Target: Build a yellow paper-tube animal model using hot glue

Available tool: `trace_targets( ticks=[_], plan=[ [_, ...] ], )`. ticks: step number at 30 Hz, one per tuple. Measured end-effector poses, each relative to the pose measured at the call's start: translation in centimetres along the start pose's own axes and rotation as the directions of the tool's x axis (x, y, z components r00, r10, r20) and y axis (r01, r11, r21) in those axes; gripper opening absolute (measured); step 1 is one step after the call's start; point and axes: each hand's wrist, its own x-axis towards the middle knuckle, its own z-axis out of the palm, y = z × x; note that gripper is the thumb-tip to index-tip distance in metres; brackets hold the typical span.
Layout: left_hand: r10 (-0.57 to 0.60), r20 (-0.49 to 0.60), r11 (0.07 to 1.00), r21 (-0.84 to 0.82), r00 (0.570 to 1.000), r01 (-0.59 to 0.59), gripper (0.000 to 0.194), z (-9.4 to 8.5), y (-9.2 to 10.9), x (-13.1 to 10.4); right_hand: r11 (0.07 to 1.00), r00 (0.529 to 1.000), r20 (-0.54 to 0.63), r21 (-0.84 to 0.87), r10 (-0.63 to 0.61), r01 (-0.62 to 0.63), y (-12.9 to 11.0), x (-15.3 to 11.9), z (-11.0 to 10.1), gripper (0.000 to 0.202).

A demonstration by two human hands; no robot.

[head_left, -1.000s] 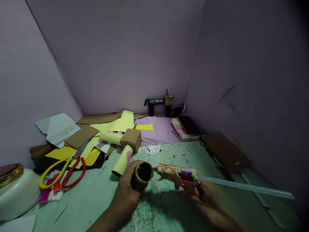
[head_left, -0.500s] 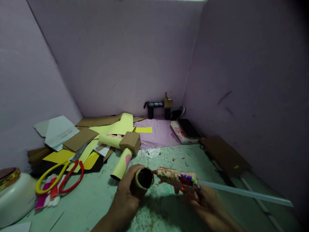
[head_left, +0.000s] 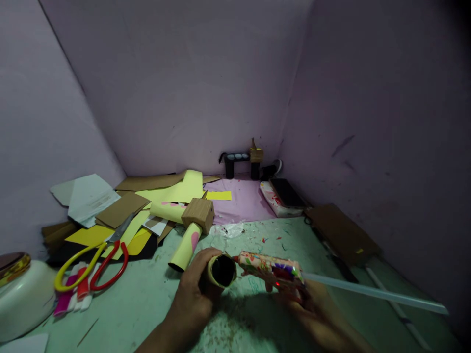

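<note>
My left hand [head_left: 196, 294] is wrapped round a short cardboard tube [head_left: 222, 270], its dark open end facing me. In my right hand [head_left: 307, 314] is a glue gun [head_left: 270, 267] with a colourful pattern and a small red light. Its nozzle points left and meets the tube's right rim, or comes very close to it. A long translucent glue stick [head_left: 375, 292] juts out of the gun's back. Just beyond my left hand lies a paper-and-cardboard piece: a brown box-like block [head_left: 198, 214] joined to yellow tubes [head_left: 186, 247] with pink spots.
Scissors [head_left: 117, 245] with yellow and red handles lie on paper and cardboard scraps [head_left: 121, 211] at left. Nearby are markers [head_left: 75, 289] and a white jar [head_left: 25, 299]. A phone [head_left: 287, 192] rests on a box; a brown board [head_left: 344, 233] leans at right. A black tube figure [head_left: 239, 159] stands behind.
The view has tilted very slightly. Both hands keep nearly the same pose, with the glue gun's nozzle still at the tube's rim.
</note>
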Motion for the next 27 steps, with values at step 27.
trace_targets(
  ticks=[27],
  plan=[
    [0.225,-0.105,0.914,0.368,0.969,-0.173,0.031,0.4,-0.5,-0.4,0.995,0.982,0.171,-0.041,-0.082,0.09,-1.9,-1.3,0.5,0.024]
  ],
)
